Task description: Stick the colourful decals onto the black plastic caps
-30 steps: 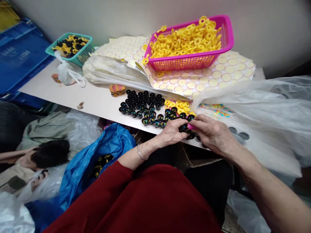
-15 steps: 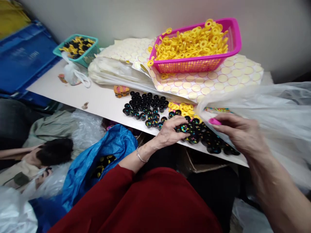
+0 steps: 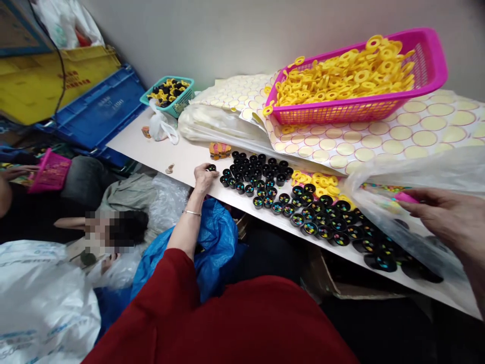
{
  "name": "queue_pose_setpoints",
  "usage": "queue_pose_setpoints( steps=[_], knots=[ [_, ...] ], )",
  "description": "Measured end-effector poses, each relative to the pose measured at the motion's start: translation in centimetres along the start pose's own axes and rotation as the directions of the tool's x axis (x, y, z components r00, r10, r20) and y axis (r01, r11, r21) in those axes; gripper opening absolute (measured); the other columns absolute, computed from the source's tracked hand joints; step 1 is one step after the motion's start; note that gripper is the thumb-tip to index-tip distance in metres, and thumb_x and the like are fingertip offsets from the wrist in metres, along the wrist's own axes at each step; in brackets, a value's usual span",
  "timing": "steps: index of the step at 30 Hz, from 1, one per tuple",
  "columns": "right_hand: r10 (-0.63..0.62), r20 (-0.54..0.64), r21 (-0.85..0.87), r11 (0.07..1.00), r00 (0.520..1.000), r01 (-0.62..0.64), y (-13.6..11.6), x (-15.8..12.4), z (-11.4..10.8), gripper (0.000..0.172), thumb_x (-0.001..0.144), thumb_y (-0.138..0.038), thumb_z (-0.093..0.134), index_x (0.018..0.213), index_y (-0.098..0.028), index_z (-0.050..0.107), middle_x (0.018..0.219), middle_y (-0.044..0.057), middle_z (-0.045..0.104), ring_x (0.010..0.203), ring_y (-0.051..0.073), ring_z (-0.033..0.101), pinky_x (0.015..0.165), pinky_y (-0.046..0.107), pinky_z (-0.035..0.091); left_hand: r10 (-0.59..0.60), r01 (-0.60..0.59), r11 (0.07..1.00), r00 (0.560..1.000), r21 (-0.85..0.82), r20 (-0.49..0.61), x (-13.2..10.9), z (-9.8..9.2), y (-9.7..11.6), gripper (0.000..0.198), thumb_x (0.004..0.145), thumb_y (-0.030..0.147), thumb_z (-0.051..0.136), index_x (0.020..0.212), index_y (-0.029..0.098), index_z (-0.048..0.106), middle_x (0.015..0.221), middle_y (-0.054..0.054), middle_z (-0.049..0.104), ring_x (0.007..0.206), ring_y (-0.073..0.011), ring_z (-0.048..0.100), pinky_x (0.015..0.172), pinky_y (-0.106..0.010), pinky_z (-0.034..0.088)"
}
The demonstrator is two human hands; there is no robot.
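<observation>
- At nine o'clock, close to the middle of the view, a small black cup (image 3: 211, 168) is pinched between thumb and fingers of the left hand (image 3: 204, 178), at the edge of a pale table (image 3: 138, 155); whether the tabletop is touched by the cup cannot be told.
- A thin bracelet (image 3: 192, 212) is worn on the left wrist, below a red sleeve (image 3: 172, 283).
- At three o'clock, near the view's edge, a small pink piece (image 3: 406, 197) is pinched in the fingertips of the right hand (image 3: 445, 205); its shape is mostly covered, so it may be a cap or a little scoop.
- Just beside it, tiny coloured bits (image 3: 388, 187) are scattered, partly veiled by clear plastic sheeting (image 3: 432, 167).
- From the middle towards four o'clock, black cups (image 3: 309, 214) are massed, many partly filled with coloured bits.
- At three o'clock, nearer the middle, loose yellow rings (image 3: 322, 185) are heaped beside the cups.
- At two o'clock, a pink basket (image 3: 341, 112) is piled high with yellow rings and set on sheets printed with circles (image 3: 364, 134).
- Between ten and eleven, a teal basket (image 3: 184, 101) is filled with black and yellow parts.
- Between eight and nine, a co-worker (image 3: 132, 227) is partly shown, low down.
</observation>
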State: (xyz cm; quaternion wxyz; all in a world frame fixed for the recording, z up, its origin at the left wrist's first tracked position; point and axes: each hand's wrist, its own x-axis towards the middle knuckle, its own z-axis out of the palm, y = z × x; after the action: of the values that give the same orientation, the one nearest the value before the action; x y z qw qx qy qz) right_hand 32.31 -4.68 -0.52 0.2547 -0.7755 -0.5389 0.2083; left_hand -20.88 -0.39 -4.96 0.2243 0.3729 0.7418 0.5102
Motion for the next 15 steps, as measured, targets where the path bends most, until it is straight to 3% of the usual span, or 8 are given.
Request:
queue_pose_setpoints(
  steps=[3, 6, 8, 11, 15],
  knots=[
    [0.057, 0.086, -0.039, 0.998, 0.995, -0.054, -0.2, 2.3, 1.6, 0.015, 0.071, -0.030, 0.068, 0.080, -0.019, 0.072, 0.068, 0.007, 0.065, 0.062, 0.019, 0.053, 0.062, 0.037, 0.042, -0.006, -0.001, 0.999, 0.991, 0.055, 0.137, 0.3, 0.0, -0.6, 0.028, 0.046, 0.020, 0.072, 0.073, 0.013, 0.068, 0.067, 0.003, 0.059, 0.066, -0.0133, 0.054, 0.067, -0.027, 0.045],
    [-0.044, 0.180, -0.152, 0.986, 0.983, 0.072, -1.2, 3.6, 2.4, 0.015, 0.077, -0.028, 0.062, 0.078, -0.015, 0.070, 0.070, 0.007, 0.066, 0.066, 0.018, 0.053, 0.064, 0.033, 0.040, 0.108, -0.119, 0.979, 0.992, 0.168, 0.072, 1.0, 0.0, -0.3, 0.039, 0.045, 0.019, 0.074, 0.084, 0.014, 0.071, 0.089, -0.004, 0.066, 0.090, -0.0211, 0.061, 0.089, -0.034, 0.050],
    [-0.066, 0.257, -0.247, 0.960, 0.964, 0.132, -2.0, 4.0, 2.6, 0.016, 0.080, -0.028, 0.060, 0.075, -0.015, 0.067, 0.066, 0.006, 0.063, 0.065, 0.016, 0.051, 0.062, 0.031, 0.037, 0.214, -0.230, 0.936, 0.973, 0.266, 0.087, 1.7, 0.4, 0.0, 0.035, 0.047, 0.023, 0.078, 0.081, 0.017, 0.071, 0.098, -0.006, 0.065, 0.104, -0.0265, 0.060, 0.103, -0.039, 0.046],
    [-0.069, 0.332, -0.291, 0.941, 0.941, 0.172, -2.8, 4.3, 3.0, 0.017, 0.076, -0.021, 0.062, 0.060, -0.017, 0.061, 0.055, 0.003, 0.055, 0.061, 0.014, 0.047, 0.059, 0.029, 0.033, 0.276, -0.351, 0.843, 0.933, 0.409, 0.232, 2.2, 1.3, 0.6, 0.027, 0.049, 0.030, 0.084, 0.069, 0.021, 0.068, 0.092, -0.007, 0.064, 0.117, -0.0342, 0.054, 0.109, -0.046, 0.041],
    [-0.114, 0.381, -0.243, 0.945, 0.918, 0.218, -3.0, 4.9, 4.8, 0.014, 0.067, -0.013, 0.062, 0.055, -0.020, 0.059, 0.053, 0.002, 0.055, 0.063, 0.018, 0.053, 0.062, 0.029, 0.037, 0.206, -0.374, 0.766, 0.914, 0.523, 0.351, 1.6, 2.4, 1.8, 0.024, 0.048, 0.028, 0.086, 0.064, 0.022, 0.068, 0.081, -0.007, 0.063, 0.117, -0.0395, 0.054, 0.106, -0.054, 0.041]
  ],
)
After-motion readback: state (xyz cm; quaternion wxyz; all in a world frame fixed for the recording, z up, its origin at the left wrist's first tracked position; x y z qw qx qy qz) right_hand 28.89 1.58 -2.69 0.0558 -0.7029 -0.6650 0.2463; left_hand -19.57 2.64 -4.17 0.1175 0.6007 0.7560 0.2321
